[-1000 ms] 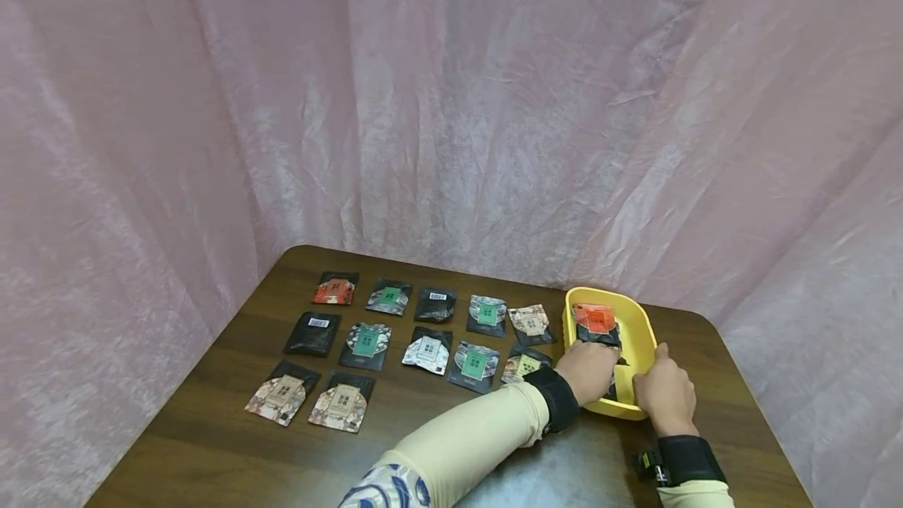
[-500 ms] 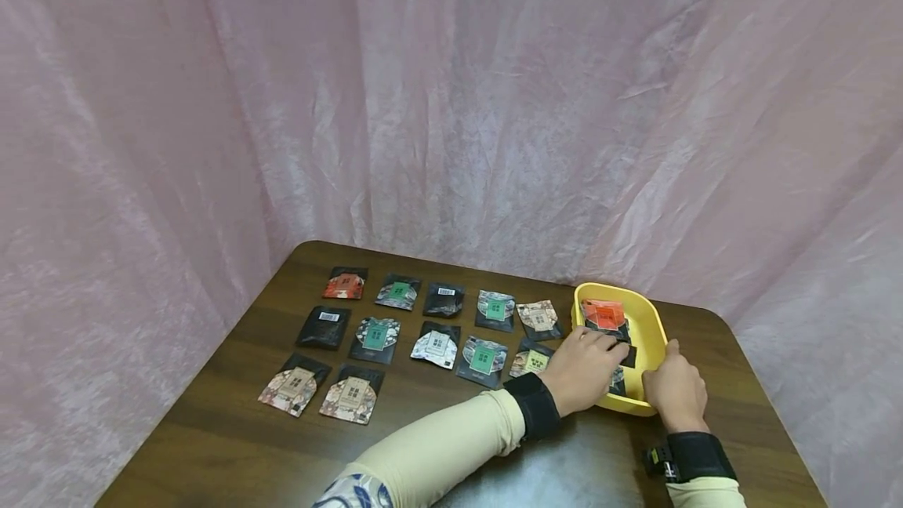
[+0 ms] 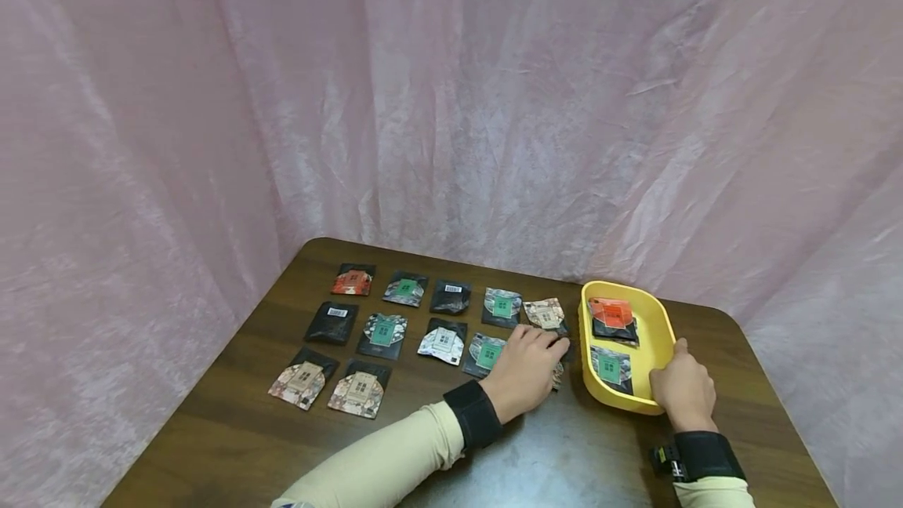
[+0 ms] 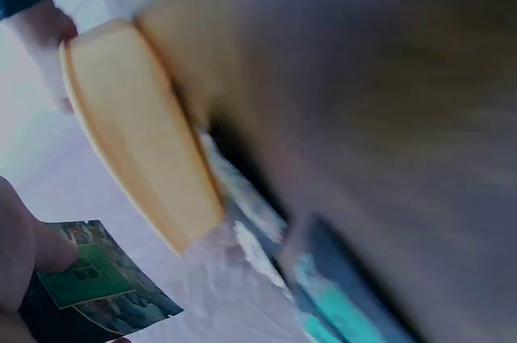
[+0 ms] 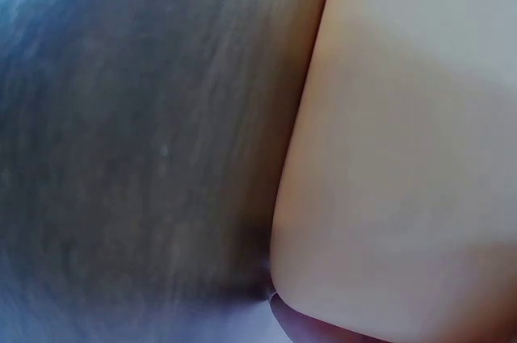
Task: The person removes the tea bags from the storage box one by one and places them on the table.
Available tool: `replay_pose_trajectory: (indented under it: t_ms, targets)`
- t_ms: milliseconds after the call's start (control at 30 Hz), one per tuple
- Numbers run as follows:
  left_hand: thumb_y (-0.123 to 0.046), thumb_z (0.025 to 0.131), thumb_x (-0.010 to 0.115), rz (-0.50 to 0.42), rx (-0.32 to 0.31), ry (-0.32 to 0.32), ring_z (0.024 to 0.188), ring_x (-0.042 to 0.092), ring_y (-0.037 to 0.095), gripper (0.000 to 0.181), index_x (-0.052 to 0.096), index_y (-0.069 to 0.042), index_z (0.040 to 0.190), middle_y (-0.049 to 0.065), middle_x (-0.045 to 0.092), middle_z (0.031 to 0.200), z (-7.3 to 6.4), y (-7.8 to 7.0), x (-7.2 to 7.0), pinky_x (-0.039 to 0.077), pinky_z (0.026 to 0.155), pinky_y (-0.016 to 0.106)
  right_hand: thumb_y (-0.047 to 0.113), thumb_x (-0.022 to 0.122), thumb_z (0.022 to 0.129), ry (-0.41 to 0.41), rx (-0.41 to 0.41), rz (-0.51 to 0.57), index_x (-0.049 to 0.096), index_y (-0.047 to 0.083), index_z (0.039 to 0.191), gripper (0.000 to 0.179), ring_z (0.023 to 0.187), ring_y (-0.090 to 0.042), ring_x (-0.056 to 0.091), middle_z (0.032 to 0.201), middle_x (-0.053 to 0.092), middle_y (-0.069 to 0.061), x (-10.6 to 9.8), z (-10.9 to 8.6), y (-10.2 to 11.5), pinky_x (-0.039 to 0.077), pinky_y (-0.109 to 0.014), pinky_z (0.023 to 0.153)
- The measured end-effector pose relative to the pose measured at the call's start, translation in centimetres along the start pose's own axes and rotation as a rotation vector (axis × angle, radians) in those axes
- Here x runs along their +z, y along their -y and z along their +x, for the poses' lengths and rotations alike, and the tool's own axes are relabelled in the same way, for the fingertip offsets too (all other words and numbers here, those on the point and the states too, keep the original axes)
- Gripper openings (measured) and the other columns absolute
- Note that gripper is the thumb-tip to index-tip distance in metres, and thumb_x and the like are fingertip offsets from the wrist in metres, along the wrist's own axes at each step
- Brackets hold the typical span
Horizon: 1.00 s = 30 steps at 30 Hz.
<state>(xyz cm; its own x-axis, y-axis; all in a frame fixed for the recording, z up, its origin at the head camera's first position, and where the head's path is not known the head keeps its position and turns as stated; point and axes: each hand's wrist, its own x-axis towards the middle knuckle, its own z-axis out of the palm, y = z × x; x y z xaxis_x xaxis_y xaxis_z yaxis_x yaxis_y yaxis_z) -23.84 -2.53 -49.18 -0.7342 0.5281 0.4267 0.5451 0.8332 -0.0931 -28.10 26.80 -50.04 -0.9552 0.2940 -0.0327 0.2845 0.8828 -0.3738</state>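
My left hand (image 3: 525, 371) is over the right end of the laid-out sachets, just left of a yellow tray (image 3: 663, 320). In the left wrist view its thumb presses on a dark sachet with a green label (image 4: 105, 286), which the hand pinches. In the head view the hand hides most of that sachet. Inside the tray lie a red-label sachet (image 3: 612, 314), with another partly under it, and a green-label sachet (image 3: 611, 368). My right hand (image 3: 684, 390) grips the tray's near right rim. The right wrist view is mostly blurred skin beside the tabletop.
Several sachets lie in rows on the brown wooden table (image 3: 247, 445), among them a black one (image 3: 331, 322), a white-label one (image 3: 442, 341) and a beige-label one (image 3: 360, 389). A pink curtain (image 3: 451, 100) hangs behind the table.
My left hand has left the tray and moved left to the sachets on the table, taking hold of one there. The sachets in the tray are uncovered. My right hand stays at the rim.
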Motion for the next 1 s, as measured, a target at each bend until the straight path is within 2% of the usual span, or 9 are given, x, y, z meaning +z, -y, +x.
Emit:
replay_pose_trajectory:
  t_ms: [133, 233, 467, 667, 800, 1000]
  targets:
    - [-0.022, 0.105, 0.064, -0.03, -0.03, 0.047, 0.119, 0.07, 0.013, 0.034, 0.068, -0.025, 0.139, -0.006, 0.074, 0.13, -2.7, 1.0, 0.1, 0.05, 0.102, 0.033, 0.015, 0.056, 0.094, 0.019, -0.003, -0.002, 0.016, -0.012, 0.164, 0.085, 0.097, -0.052, 0.061, 0.134, 0.054, -0.047, 0.0, -0.1, -0.3, 0.05, -0.058, 0.077]
    - [-0.021, 0.105, 0.063, -0.036, -0.062, 0.059, 0.115, 0.071, 0.014, 0.032, 0.07, -0.026, 0.137, -0.005, 0.075, 0.127, -4.7, 1.7, 0.0, 0.051, 0.099, 0.033, 0.015, 0.057, 0.094, 0.015, -0.005, -0.005, 0.017, -0.013, 0.163, 0.085, 0.097, -0.052, 0.061, 0.133, 0.055, -0.047, -0.1, -0.1, -0.3, 0.05, -0.057, 0.076]
    - [-0.021, 0.102, 0.067, -0.021, -0.113, 0.135, 0.111, 0.071, 0.016, 0.03, 0.073, -0.025, 0.131, -0.004, 0.076, 0.122, -8.6, 3.4, -1.3, 0.053, 0.098, 0.036, 0.016, 0.056, 0.094, 0.015, -0.007, -0.004, 0.016, -0.013, 0.164, 0.085, 0.101, -0.055, 0.06, 0.135, 0.053, -0.047, -0.3, 0.2, -0.2, 0.05, -0.06, 0.08]
    - [-0.02, 0.098, 0.07, -0.028, -0.191, 0.159, 0.111, 0.072, 0.017, 0.032, 0.076, -0.021, 0.13, -0.002, 0.078, 0.124, -11.9, 4.6, -2.2, 0.051, 0.095, 0.038, 0.016, 0.055, 0.094, 0.017, -0.014, -0.013, 0.016, -0.013, 0.163, 0.085, 0.103, -0.057, 0.061, 0.134, 0.054, -0.047, -0.3, 0.0, -0.1, 0.05, -0.061, 0.08]
    - [-0.018, 0.095, 0.074, -0.031, -0.243, 0.2, 0.112, 0.074, 0.016, 0.037, 0.076, -0.019, 0.131, -0.002, 0.079, 0.127, -13.2, 5.3, -2.9, 0.051, 0.096, 0.038, 0.016, 0.056, 0.094, 0.019, -0.008, -0.02, 0.015, -0.013, 0.163, 0.086, 0.102, -0.056, 0.061, 0.135, 0.053, -0.048, -0.1, 0.1, -0.2, 0.05, -0.061, 0.081]
    - [-0.024, 0.088, 0.084, 0.024, -0.283, 0.295, 0.113, 0.076, 0.015, 0.042, 0.078, -0.02, 0.13, -0.002, 0.08, 0.127, -14.0, 6.2, -3.5, 0.052, 0.099, 0.039, 0.015, 0.056, 0.094, 0.015, -0.002, -0.02, 0.015, -0.013, 0.164, 0.086, 0.101, -0.055, 0.061, 0.135, 0.053, -0.048, 0.1, 0.3, -0.2, 0.05, -0.061, 0.081]
